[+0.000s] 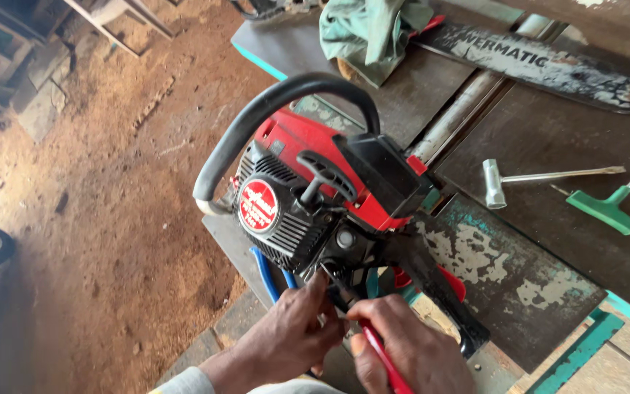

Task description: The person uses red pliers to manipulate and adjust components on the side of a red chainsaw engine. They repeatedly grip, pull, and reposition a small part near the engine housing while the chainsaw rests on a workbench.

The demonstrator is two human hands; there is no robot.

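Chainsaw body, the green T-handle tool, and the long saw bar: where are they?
Chainsaw body (293, 211): head view, on its black vented side cover.
Green T-handle tool (607, 210): head view, on its green grip.
Saw bar (541, 66): head view, on the flat grey blade.

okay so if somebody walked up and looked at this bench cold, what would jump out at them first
The red and black chainsaw body in the middle of the worn workbench, with its looping black handle. At the bottom edge, the left hand and right hand work at its underside with a red-handled tool. At upper right lies a detached guide bar.
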